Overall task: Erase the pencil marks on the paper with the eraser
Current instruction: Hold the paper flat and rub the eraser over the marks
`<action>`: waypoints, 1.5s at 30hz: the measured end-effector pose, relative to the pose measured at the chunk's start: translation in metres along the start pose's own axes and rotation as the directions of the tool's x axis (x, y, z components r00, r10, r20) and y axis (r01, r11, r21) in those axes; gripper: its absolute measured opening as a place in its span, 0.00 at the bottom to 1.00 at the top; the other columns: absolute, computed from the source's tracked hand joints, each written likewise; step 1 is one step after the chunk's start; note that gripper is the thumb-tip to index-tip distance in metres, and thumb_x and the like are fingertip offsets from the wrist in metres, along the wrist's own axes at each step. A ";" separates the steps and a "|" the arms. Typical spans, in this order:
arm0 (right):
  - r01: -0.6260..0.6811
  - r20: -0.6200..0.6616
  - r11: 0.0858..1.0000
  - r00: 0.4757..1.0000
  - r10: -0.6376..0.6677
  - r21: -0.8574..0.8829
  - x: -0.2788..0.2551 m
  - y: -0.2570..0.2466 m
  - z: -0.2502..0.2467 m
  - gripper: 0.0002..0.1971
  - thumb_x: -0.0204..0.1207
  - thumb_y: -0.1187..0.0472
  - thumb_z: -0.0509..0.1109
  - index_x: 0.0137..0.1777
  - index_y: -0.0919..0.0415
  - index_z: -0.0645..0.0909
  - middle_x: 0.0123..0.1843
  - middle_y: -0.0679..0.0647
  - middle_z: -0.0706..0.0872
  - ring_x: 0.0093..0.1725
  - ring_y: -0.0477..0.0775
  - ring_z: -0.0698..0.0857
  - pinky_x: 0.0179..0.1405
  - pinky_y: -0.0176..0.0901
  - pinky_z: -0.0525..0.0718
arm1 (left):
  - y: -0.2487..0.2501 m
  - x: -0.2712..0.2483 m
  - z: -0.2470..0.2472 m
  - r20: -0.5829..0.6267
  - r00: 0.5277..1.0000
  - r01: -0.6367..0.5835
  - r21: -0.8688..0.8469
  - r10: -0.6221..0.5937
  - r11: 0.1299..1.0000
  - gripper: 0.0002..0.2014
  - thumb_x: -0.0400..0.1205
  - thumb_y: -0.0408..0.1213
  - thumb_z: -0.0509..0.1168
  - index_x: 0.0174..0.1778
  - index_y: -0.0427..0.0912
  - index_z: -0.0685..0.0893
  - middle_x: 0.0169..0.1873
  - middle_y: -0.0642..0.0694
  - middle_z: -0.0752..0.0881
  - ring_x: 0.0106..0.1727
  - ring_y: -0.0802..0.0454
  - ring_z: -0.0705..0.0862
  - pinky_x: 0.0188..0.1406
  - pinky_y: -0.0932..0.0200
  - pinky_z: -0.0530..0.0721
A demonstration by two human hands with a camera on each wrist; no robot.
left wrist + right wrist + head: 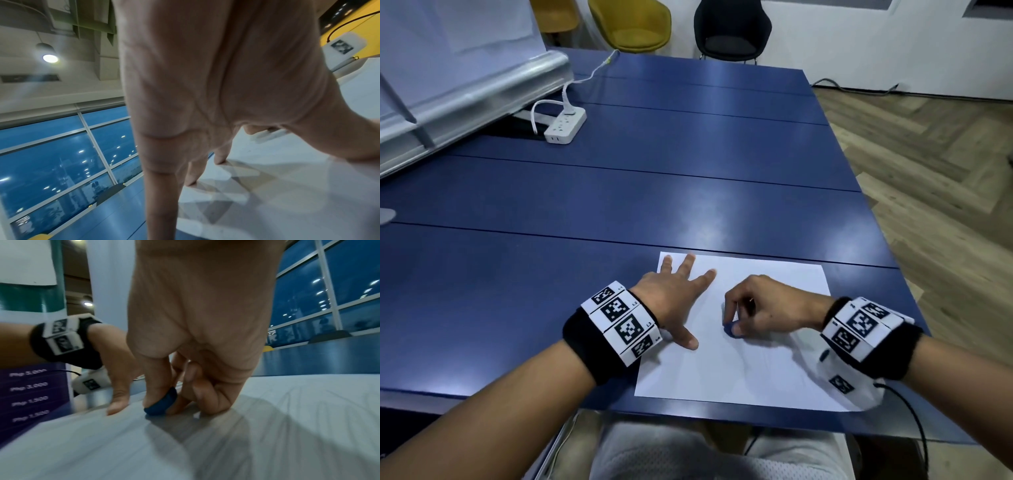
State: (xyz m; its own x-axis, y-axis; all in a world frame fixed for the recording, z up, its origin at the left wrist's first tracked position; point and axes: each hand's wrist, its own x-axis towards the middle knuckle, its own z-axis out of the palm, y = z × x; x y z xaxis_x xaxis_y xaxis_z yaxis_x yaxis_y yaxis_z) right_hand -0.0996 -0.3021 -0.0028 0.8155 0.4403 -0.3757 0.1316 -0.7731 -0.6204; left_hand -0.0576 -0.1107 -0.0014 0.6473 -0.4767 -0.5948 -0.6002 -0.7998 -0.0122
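Erasing on paper
Right hand pinching blue eraser; left hand flat, fingers spread, pressing sheet.

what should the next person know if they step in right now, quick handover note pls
Left hand: open, fingers spread flat on the paper, pinning its left side.
Right hand: pinches the blue eraser, pressed against the paper near its middle.
Paper lies at the near edge of the blue table.
Done: eraser in hand and on the sheet.
Left: faint pencil marks show on the sheet by the right hand; keep rubbing until they are gone.
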 end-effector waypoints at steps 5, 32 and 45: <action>-0.040 -0.231 0.995 0.971 0.060 0.088 0.001 0.004 0.002 0.03 0.70 0.63 0.77 0.40 0.54 0.88 0.27 0.47 0.82 0.24 0.39 0.77 0.30 0.32 0.73 | 0.000 0.000 -0.001 0.007 1.000 -0.001 -0.002 0.001 1.000 0.63 0.70 0.60 0.78 0.86 0.59 0.34 0.85 0.45 0.31 0.86 0.33 0.37 0.73 0.36 0.70; -0.112 -0.178 0.994 0.978 0.109 -0.009 -0.007 -0.003 0.005 0.04 0.68 0.56 0.78 0.40 0.52 0.87 0.28 0.44 0.83 0.27 0.40 0.79 0.30 0.34 0.76 | 0.001 -0.001 -0.001 0.004 1.000 -0.005 0.020 0.005 1.000 0.63 0.70 0.59 0.78 0.86 0.59 0.33 0.86 0.44 0.32 0.86 0.32 0.38 0.72 0.37 0.70; -0.195 -0.274 0.979 0.940 0.206 0.067 0.018 0.003 -0.020 0.04 0.68 0.60 0.79 0.37 0.56 0.87 0.27 0.45 0.82 0.26 0.41 0.79 0.24 0.28 0.72 | -0.001 -0.001 -0.002 0.008 1.000 -0.014 0.000 0.014 1.000 0.63 0.71 0.58 0.78 0.85 0.59 0.33 0.85 0.45 0.31 0.86 0.33 0.37 0.72 0.38 0.71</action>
State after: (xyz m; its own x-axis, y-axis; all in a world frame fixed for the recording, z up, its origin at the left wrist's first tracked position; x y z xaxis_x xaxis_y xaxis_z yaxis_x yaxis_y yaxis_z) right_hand -0.0731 -0.3053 0.0020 0.9475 0.1299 -0.2923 -0.0678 -0.8114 -0.5805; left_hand -0.0570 -0.1102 0.0006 0.6348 -0.4852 -0.6013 -0.6094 -0.7929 -0.0036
